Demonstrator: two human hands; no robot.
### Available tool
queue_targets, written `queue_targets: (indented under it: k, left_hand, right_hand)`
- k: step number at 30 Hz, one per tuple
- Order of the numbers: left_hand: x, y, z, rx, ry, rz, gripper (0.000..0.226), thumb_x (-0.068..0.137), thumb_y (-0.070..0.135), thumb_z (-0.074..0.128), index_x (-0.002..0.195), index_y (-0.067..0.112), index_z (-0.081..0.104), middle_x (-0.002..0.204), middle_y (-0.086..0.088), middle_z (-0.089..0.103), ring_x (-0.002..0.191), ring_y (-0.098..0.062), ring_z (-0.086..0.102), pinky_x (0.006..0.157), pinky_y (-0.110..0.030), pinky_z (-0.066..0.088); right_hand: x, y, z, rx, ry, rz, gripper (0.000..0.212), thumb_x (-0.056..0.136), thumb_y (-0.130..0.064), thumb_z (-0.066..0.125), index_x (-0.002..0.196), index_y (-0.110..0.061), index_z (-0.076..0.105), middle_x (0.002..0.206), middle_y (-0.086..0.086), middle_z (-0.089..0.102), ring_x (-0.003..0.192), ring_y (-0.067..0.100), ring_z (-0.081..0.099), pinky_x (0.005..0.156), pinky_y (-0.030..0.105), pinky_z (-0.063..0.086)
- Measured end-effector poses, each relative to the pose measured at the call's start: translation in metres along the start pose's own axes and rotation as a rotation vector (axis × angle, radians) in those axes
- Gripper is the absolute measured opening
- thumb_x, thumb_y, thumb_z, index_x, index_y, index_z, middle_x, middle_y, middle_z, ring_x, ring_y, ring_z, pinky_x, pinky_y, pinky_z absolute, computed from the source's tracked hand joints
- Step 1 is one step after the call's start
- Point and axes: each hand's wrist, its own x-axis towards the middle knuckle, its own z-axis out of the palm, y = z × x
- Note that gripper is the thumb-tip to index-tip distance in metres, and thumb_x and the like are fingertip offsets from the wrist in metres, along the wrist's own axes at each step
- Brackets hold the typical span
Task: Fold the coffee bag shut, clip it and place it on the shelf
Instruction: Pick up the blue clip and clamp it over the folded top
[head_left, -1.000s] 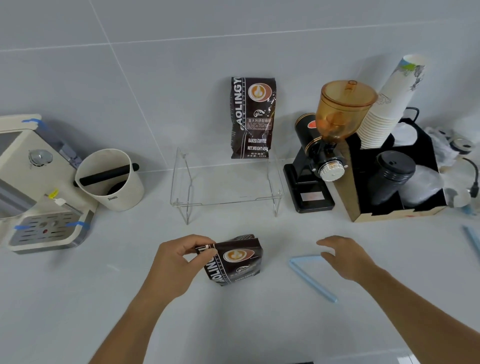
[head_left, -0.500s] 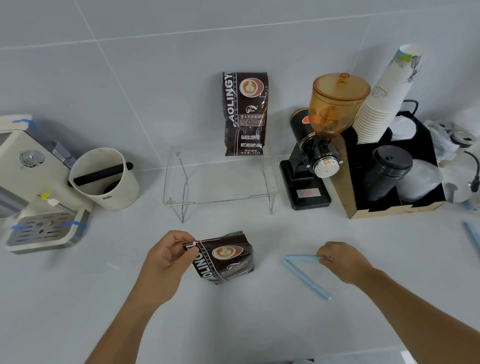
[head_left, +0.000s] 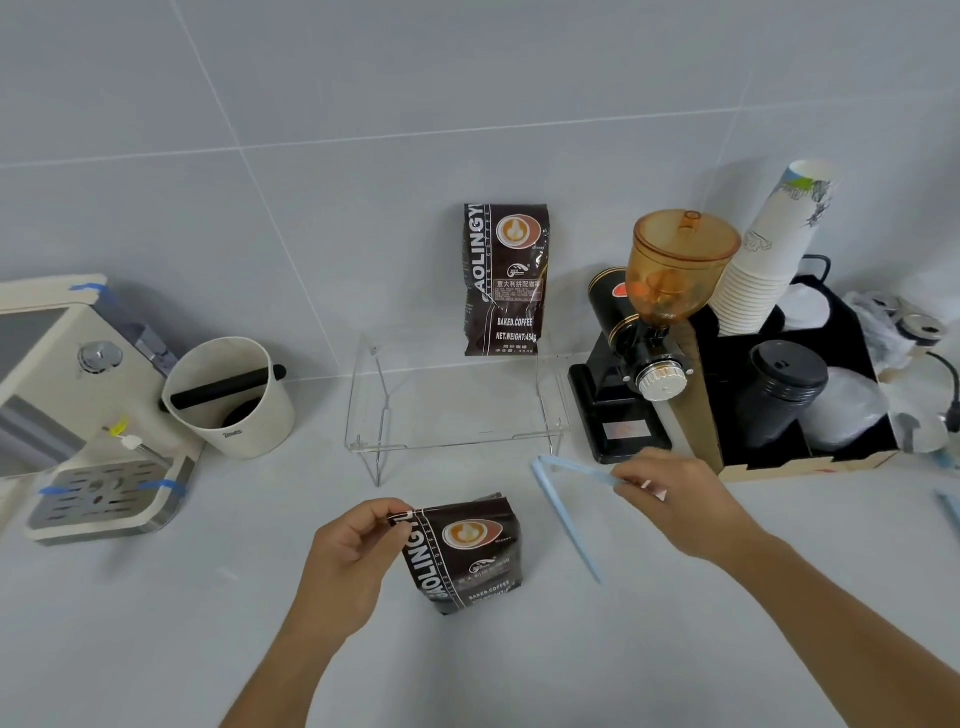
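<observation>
A dark brown coffee bag (head_left: 470, 553) stands on the counter with its top folded down. My left hand (head_left: 353, 551) pinches the folded top at the bag's left corner. To its right, a long pale blue clip (head_left: 563, 512) hangs spread in a V, with my right hand (head_left: 675, 499) gripping the end of one arm and the other arm pointing down toward the counter. A clear acrylic shelf (head_left: 457, 410) stands behind the bag against the wall. A second, taller coffee bag (head_left: 504, 280) stands at the shelf's back right.
An espresso machine (head_left: 57, 405) and a white knock box (head_left: 231, 397) sit to the left. A black grinder with an amber hopper (head_left: 652, 332) and a cardboard box of cups and lids (head_left: 795, 395) stand to the right. Another blue clip (head_left: 950, 512) lies at the right edge.
My right hand closed on the blue clip and lifted one arm of it off the counter. My left hand kept pinching the bag's folded top.
</observation>
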Motion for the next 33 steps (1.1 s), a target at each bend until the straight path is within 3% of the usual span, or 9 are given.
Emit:
queue_targets:
  k: [5, 10, 12, 16, 24, 28, 33]
  left_hand:
    - [0.012, 0.004, 0.001, -0.053, -0.046, -0.017, 0.027, 0.085, -0.019, 0.057, 0.085, 0.005, 0.071, 0.07, 0.0, 0.075, 0.067, -0.008, 0.067, 0.063, -0.015, 0.053]
    - [0.016, 0.003, 0.001, -0.124, -0.047, -0.035, 0.02, 0.085, -0.019, 0.056, 0.091, -0.005, 0.069, 0.074, -0.001, 0.075, 0.07, -0.011, 0.068, 0.065, -0.016, 0.053]
    - [0.016, 0.0, 0.001, -0.161, -0.019, -0.051, 0.022, 0.085, -0.02, 0.055, 0.096, -0.008, 0.069, 0.082, -0.009, 0.075, 0.076, -0.014, 0.069, 0.07, -0.018, 0.056]
    - [0.014, -0.004, 0.002, -0.179, 0.012, -0.065, 0.039, 0.086, -0.019, 0.056, 0.094, 0.014, 0.076, 0.087, 0.001, 0.08, 0.086, -0.014, 0.072, 0.08, -0.022, 0.058]
    - [0.01, -0.012, -0.007, -0.196, -0.012, -0.06, 0.069, 0.086, -0.017, 0.058, 0.119, 0.044, 0.061, 0.097, -0.015, 0.078, 0.097, -0.035, 0.071, 0.089, -0.046, 0.055]
    - [0.009, -0.012, -0.008, -0.121, -0.018, 0.017, 0.068, 0.085, -0.017, 0.059, 0.113, 0.045, 0.068, 0.117, -0.023, 0.069, 0.104, -0.032, 0.068, 0.096, -0.048, 0.051]
    - [0.01, -0.02, -0.004, -0.117, 0.025, 0.057, 0.061, 0.083, -0.018, 0.061, 0.106, 0.037, 0.074, 0.109, -0.012, 0.073, 0.106, -0.039, 0.065, 0.099, -0.053, 0.049]
  right_hand:
    - [0.018, -0.049, -0.018, 0.019, 0.039, -0.121, 0.011, 0.083, -0.006, 0.071, 0.087, -0.016, 0.074, 0.077, -0.002, 0.068, 0.071, 0.015, 0.06, 0.065, 0.023, 0.052]
    - [0.035, -0.09, -0.013, 0.035, -0.068, -0.21, 0.012, 0.084, -0.011, 0.071, 0.092, -0.019, 0.075, 0.081, -0.007, 0.068, 0.078, 0.006, 0.06, 0.067, 0.01, 0.046]
    - [0.043, -0.102, -0.005, 0.018, -0.115, -0.242, 0.011, 0.086, -0.015, 0.069, 0.095, -0.019, 0.075, 0.085, -0.005, 0.07, 0.076, 0.008, 0.061, 0.07, 0.014, 0.047]
    - [0.059, -0.121, 0.012, -0.04, -0.198, -0.27, 0.012, 0.089, -0.022, 0.065, 0.098, -0.021, 0.073, 0.089, -0.005, 0.07, 0.08, 0.01, 0.062, 0.076, 0.029, 0.053]
    - [0.076, -0.134, 0.028, -0.156, -0.32, -0.27, 0.016, 0.089, -0.024, 0.065, 0.103, -0.023, 0.073, 0.096, -0.003, 0.073, 0.083, 0.012, 0.062, 0.08, 0.033, 0.054]
    - [0.078, -0.138, 0.028, -0.165, -0.361, -0.258, 0.015, 0.089, -0.023, 0.065, 0.102, -0.023, 0.074, 0.093, -0.003, 0.075, 0.081, 0.014, 0.063, 0.078, 0.037, 0.055]
    - [0.076, -0.136, 0.027, -0.165, -0.396, -0.204, 0.017, 0.089, -0.027, 0.065, 0.104, -0.027, 0.073, 0.095, -0.006, 0.076, 0.08, 0.008, 0.064, 0.077, 0.032, 0.057]
